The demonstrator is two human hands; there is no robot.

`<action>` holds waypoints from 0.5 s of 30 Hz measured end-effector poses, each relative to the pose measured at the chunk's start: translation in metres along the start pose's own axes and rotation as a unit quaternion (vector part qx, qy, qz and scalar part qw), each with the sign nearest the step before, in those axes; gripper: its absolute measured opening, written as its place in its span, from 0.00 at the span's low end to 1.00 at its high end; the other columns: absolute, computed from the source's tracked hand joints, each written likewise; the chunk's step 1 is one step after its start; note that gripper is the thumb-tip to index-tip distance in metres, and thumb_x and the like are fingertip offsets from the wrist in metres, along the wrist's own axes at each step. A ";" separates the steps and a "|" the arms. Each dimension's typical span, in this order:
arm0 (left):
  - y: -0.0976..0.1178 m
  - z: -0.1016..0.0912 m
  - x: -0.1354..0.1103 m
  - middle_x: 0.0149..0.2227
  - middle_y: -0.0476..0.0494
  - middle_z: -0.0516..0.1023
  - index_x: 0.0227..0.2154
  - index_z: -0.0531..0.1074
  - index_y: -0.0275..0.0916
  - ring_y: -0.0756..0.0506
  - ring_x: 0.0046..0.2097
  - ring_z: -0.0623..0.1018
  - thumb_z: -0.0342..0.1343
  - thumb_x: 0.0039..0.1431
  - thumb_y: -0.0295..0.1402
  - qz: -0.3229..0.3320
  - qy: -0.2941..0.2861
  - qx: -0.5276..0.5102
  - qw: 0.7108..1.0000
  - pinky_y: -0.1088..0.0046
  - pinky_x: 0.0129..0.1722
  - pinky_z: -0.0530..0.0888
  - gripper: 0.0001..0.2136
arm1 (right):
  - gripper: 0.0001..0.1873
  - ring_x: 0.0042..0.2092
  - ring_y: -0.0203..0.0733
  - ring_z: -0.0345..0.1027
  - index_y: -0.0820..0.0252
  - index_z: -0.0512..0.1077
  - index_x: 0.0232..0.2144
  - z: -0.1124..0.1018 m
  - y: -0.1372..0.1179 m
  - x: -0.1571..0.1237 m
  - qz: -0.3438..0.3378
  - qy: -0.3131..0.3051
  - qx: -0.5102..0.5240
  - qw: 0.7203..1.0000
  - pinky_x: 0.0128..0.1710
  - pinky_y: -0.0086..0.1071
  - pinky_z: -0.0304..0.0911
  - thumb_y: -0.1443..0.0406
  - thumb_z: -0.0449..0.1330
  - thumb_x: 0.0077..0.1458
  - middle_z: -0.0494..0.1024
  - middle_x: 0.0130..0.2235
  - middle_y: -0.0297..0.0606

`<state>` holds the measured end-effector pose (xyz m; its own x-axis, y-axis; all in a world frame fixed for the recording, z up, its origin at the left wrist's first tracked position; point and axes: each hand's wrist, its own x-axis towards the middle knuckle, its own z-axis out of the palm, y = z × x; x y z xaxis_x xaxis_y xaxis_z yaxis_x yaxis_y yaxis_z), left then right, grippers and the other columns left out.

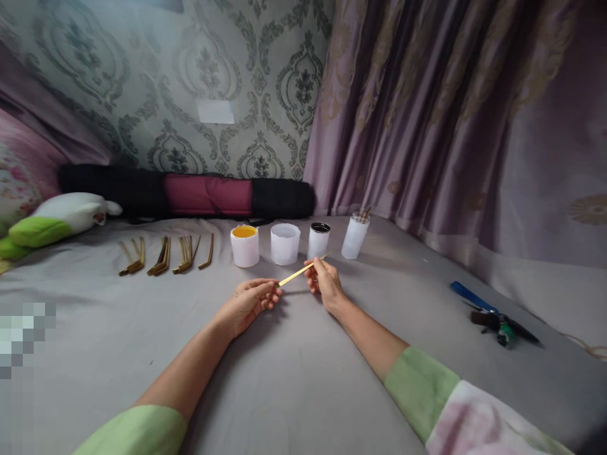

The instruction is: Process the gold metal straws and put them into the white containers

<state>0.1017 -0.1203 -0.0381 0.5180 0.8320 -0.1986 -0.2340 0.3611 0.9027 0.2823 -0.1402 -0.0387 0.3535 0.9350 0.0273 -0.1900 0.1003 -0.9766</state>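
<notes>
A thin pale-yellow stick (296,275) slants upward to the right between my two hands, above the grey sheet. My left hand (253,300) pinches its lower end between thumb and fingers. Near the other end, my right hand (325,281) grips it, and a narrow tip pokes out past the fingers. Just behind the right hand stands a white-wrapped container with a dark opening (318,243). To its left are a plain white cup (285,246) and a white cup (245,249) showing yellow at the top.
A white-wrapped jar (355,238) holding several thin sticks leans at the right. Bundles of bent brown sticks (161,259) lie at left. Keys with a blue strap (496,319) rest at far right. A black-and-maroon roll (203,194) lies along the wall beside a plush toy (61,215).
</notes>
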 end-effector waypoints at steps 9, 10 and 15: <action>0.002 0.001 -0.002 0.29 0.38 0.74 0.34 0.69 0.29 0.53 0.26 0.72 0.55 0.50 0.26 -0.001 0.006 -0.006 1.000 0.81 0.24 0.69 0.08 | 0.21 0.16 0.27 0.55 0.62 0.67 0.26 -0.010 -0.006 0.008 -0.021 0.072 0.039 0.996 0.11 0.23 0.47 0.49 0.51 0.46 0.65 0.19 0.30; 0.002 0.001 -0.002 0.29 0.38 0.74 0.34 0.69 0.29 0.53 0.26 0.72 0.55 0.50 0.26 -0.001 0.005 -0.006 1.000 0.81 0.24 0.69 0.08 | 0.21 0.16 0.27 0.55 0.62 0.67 0.26 -0.011 -0.006 0.008 -0.023 0.078 0.043 0.996 0.11 0.23 0.47 0.49 0.51 0.46 0.65 0.19 0.30; 0.002 0.001 -0.002 0.29 0.38 0.74 0.33 0.69 0.30 0.53 0.26 0.72 0.55 0.50 0.27 0.000 0.005 -0.005 1.000 0.81 0.23 0.69 0.07 | 0.18 0.16 0.27 0.54 0.62 0.67 0.27 -0.015 -0.006 0.012 -0.035 0.101 0.061 0.992 0.11 0.23 0.46 0.51 0.52 0.47 0.65 0.19 0.29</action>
<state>0.1015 -0.1214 -0.0355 0.5099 0.8362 -0.2021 -0.2427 0.3652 0.8988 0.3011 -0.1348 -0.0357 0.5440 0.8382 0.0390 -0.2628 0.2143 -0.9407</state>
